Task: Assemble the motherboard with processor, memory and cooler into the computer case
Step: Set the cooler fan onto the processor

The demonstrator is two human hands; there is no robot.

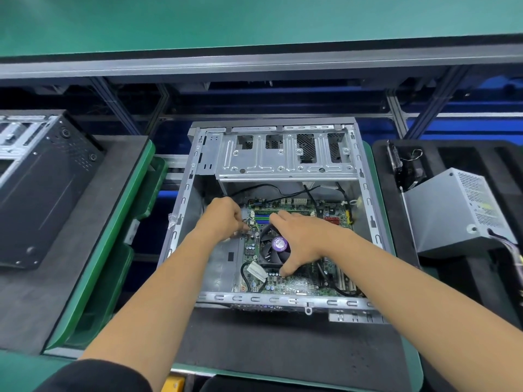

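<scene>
An open grey computer case lies on its side on a dark foam mat. Inside it sits the green motherboard with blue memory slots and a black cooler fan bearing a purple label. My left hand is at the board's left edge, fingers pinched on thin cooler wires. My right hand spreads over the cooler, thumb at its near edge and fingers along its far edge, gripping it.
A silver drive cage fills the case's far half. A grey power supply lies in a black foam tray at right. Another black case rests at left. Green bins stand between. A black cable loops near the board's front.
</scene>
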